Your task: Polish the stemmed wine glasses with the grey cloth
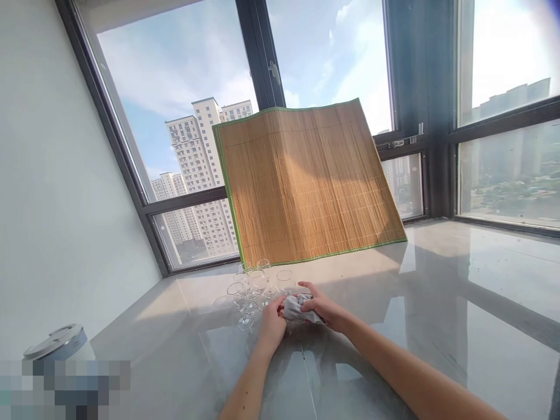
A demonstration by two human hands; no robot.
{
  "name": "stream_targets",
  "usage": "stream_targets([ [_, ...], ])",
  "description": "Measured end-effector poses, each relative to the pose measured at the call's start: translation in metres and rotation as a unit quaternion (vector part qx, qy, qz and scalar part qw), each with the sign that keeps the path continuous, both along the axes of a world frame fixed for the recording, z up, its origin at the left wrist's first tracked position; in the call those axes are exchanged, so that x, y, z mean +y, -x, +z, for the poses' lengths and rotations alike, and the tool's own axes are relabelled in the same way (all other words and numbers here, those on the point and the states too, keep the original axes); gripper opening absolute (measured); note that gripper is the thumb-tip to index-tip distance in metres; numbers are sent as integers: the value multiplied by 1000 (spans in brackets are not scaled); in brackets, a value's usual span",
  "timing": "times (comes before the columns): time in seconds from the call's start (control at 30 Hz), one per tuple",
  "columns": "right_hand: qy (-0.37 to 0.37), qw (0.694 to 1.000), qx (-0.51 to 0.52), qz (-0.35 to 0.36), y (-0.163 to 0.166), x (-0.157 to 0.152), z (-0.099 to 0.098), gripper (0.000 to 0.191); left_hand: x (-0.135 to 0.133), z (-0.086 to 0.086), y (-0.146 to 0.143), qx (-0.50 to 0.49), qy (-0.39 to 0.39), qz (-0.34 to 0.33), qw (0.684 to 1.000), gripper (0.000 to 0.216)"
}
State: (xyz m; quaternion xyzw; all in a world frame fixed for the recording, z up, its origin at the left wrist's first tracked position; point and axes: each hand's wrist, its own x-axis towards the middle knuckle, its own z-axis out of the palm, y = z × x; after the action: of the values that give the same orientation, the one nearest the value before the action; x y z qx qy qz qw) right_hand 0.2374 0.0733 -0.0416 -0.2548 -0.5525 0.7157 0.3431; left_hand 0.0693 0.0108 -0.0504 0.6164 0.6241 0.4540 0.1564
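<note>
Grips a grey cloth (294, 308) in front of the bamboo mat (308, 186) with a half-curled right hand (321, 306), bends the left hand (274, 321) partway beside it, can't tell around what, near stemmed glasses (258, 282) before the mat's lower left corner

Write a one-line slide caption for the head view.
Left hand and right hand meet at a gray cloth beside stemmed glasses, before a green-edged bamboo mat upright at the window.

Gray cloth (294, 309) hides one glass's (286, 282) bottom; I can't count clustered glasses (258, 282); lidded container (63, 344) partly pixelated.
</note>
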Motion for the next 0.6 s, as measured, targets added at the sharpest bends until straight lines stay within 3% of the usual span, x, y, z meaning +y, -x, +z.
stream_targets([
  [0.07,1,1000,7,-10,3,0,-4,79,-8,6,4,20,-34,77,996,28],
  [0.13,1,1000,17,-24,5,0,-6,79,-18,14,8,64,-119,145,980,26],
  [0.23,3,999,17,-31,7,0,-6,76,-30,27,15,82,-269,261,924,23],
  [0.3,12,1000,2,-24,8,-1,-6,73,-32,32,20,36,-324,356,876,42],
  [0.37,20,1000,-11,-16,10,-1,-7,70,-28,32,27,-32,-314,417,852,60],
  [0.43,25,1000,-11,-12,11,-2,-9,67,-21,28,34,-101,-254,437,857,67],
  [0.6,41,998,37,6,17,-8,-8,73,-3,9,53,-280,-120,399,865,63],
])
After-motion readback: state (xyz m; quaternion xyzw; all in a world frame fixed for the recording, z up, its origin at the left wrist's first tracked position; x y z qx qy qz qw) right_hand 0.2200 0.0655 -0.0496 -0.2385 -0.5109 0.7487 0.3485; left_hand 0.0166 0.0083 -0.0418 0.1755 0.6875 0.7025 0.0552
